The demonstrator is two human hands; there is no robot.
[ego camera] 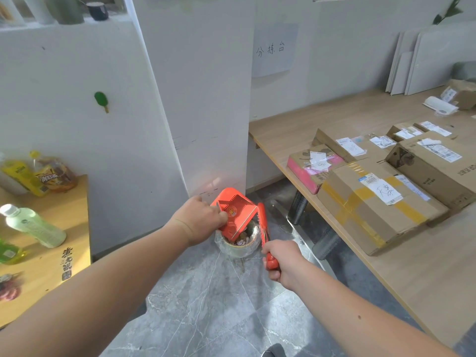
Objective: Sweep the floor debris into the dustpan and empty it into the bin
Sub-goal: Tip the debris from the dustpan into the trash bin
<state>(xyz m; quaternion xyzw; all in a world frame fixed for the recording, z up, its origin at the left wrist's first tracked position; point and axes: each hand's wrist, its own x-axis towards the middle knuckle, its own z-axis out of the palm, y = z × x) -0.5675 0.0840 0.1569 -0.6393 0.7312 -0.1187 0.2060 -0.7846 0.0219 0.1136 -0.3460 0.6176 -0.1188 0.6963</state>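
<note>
My left hand (199, 221) grips an orange dustpan (235, 215) and holds it tipped over a small bin (240, 249) lined with a clear plastic bag. Paper scraps lie inside the bin under the pan's lip. My right hand (282, 261) is closed around the handle of an orange brush (265, 233), which runs up along the right side of the dustpan, just above the bin's rim. The bin stands on the grey tiled floor at the foot of a white pillar.
A long wooden table (296, 130) on the right carries several cardboard parcels (373, 202). A low wooden table (51, 253) on the left holds drink bottles (33, 225). The white pillar (206, 99) rises right behind the bin. Grey floor (206, 305) lies between the tables.
</note>
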